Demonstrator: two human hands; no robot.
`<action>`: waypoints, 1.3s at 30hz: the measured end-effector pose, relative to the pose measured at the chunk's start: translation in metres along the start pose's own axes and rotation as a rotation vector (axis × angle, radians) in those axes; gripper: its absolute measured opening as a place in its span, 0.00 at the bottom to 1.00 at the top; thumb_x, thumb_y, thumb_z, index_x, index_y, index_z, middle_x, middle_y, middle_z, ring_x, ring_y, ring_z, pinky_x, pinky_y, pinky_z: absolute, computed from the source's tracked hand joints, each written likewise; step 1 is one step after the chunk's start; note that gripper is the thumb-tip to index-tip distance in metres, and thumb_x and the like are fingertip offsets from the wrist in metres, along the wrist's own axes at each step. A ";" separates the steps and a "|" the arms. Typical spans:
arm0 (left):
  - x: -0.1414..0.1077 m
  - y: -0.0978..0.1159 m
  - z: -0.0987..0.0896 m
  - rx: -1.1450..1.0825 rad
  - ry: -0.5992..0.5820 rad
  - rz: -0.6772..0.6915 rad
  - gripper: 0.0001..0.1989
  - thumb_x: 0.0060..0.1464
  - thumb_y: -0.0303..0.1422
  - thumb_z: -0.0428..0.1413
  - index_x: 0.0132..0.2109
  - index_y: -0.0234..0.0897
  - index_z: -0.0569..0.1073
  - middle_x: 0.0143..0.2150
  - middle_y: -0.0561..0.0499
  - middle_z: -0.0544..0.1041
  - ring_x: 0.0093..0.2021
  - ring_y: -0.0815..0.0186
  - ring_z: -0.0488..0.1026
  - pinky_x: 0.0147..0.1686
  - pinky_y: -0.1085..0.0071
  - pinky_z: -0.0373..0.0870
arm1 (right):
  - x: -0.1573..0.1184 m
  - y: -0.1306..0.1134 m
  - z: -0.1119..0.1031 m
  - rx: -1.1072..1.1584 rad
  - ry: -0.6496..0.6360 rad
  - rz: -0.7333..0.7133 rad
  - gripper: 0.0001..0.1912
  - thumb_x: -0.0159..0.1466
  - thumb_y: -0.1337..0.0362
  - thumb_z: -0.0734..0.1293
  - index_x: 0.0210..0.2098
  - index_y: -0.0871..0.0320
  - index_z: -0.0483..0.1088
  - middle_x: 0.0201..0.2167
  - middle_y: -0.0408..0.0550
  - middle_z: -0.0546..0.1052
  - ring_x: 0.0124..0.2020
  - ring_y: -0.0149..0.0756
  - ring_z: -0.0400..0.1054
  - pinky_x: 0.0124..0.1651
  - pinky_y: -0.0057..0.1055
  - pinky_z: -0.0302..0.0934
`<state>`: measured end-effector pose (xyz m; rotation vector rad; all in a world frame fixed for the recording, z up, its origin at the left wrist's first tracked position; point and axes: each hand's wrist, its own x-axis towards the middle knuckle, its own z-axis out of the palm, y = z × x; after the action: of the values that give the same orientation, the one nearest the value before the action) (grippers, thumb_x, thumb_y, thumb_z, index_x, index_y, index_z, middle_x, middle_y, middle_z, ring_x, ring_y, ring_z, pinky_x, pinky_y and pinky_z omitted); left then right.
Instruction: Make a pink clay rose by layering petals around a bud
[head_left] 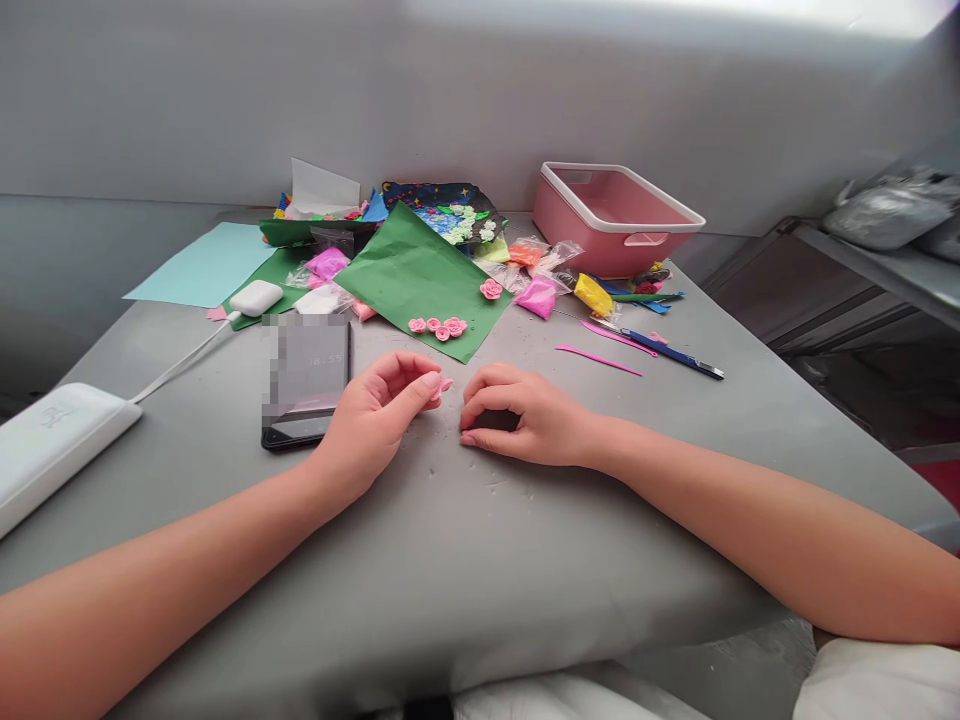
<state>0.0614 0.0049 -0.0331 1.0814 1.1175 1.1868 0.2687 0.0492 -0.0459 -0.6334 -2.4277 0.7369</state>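
My left hand (382,405) is closed in a pinch, with a small pink clay piece (442,388) between thumb and fingertips; it looks like petals. Beside it, my right hand (521,412) rests on the grey table (450,550), fingers curled and thumb drawn in close to them. What its fingertips hold, if anything, is hidden. Just beyond both hands lies a green sheet (420,275) bearing several pink clay roses: a row of small ones (442,328) at its near corner and a single rose (491,289) at the right.
A phone (307,380) lies by my left wrist, near a white power bank (64,435) cabled to a white case (256,298). Pink tools (600,360) and a blue-handled knife (671,352) lie right. Behind are clay bags (536,297) and a pink basket (600,225).
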 end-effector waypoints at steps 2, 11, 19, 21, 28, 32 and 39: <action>0.000 0.000 0.000 -0.001 0.002 -0.002 0.08 0.54 0.38 0.65 0.37 0.41 0.77 0.35 0.54 0.77 0.42 0.65 0.76 0.48 0.69 0.71 | 0.000 0.001 0.000 0.003 0.000 -0.022 0.03 0.64 0.66 0.70 0.35 0.58 0.78 0.38 0.51 0.77 0.41 0.35 0.71 0.46 0.33 0.69; 0.000 0.000 -0.001 -0.003 -0.013 -0.001 0.07 0.54 0.38 0.65 0.38 0.41 0.77 0.36 0.55 0.77 0.42 0.68 0.75 0.47 0.71 0.71 | 0.000 0.001 0.003 -0.017 0.026 -0.104 0.06 0.64 0.67 0.70 0.39 0.58 0.79 0.37 0.51 0.77 0.39 0.34 0.70 0.45 0.32 0.68; 0.001 0.000 -0.001 0.003 -0.024 -0.003 0.07 0.55 0.38 0.65 0.38 0.41 0.77 0.35 0.56 0.76 0.41 0.70 0.75 0.47 0.72 0.71 | 0.000 0.000 0.002 -0.002 0.025 -0.066 0.05 0.63 0.68 0.70 0.36 0.57 0.80 0.36 0.49 0.77 0.39 0.34 0.71 0.46 0.32 0.68; 0.001 -0.001 -0.001 0.005 -0.025 -0.001 0.07 0.55 0.38 0.65 0.37 0.42 0.76 0.35 0.57 0.76 0.41 0.70 0.75 0.48 0.72 0.71 | 0.000 0.000 0.002 0.002 0.024 -0.063 0.05 0.63 0.68 0.70 0.37 0.57 0.80 0.37 0.49 0.78 0.41 0.35 0.71 0.47 0.33 0.68; 0.001 0.000 -0.001 0.006 -0.032 -0.006 0.07 0.55 0.38 0.65 0.38 0.42 0.76 0.35 0.57 0.77 0.41 0.70 0.75 0.48 0.72 0.71 | 0.000 -0.002 0.000 0.018 0.001 0.032 0.03 0.62 0.66 0.71 0.36 0.58 0.78 0.39 0.50 0.77 0.43 0.36 0.72 0.48 0.34 0.69; 0.001 -0.001 -0.001 0.002 -0.030 -0.003 0.07 0.56 0.38 0.64 0.38 0.42 0.76 0.36 0.57 0.76 0.41 0.70 0.75 0.48 0.72 0.71 | 0.000 -0.002 0.000 0.026 0.006 0.013 0.03 0.63 0.67 0.71 0.35 0.57 0.79 0.38 0.50 0.77 0.42 0.35 0.71 0.48 0.33 0.68; 0.000 0.000 -0.001 0.004 -0.029 -0.002 0.07 0.55 0.38 0.65 0.38 0.42 0.76 0.35 0.56 0.76 0.41 0.70 0.75 0.48 0.73 0.71 | -0.001 -0.002 0.000 0.018 0.011 0.004 0.03 0.63 0.67 0.70 0.35 0.57 0.79 0.38 0.50 0.77 0.41 0.35 0.71 0.47 0.34 0.68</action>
<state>0.0605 0.0054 -0.0336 1.0970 1.0991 1.1638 0.2686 0.0471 -0.0445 -0.6335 -2.4077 0.7545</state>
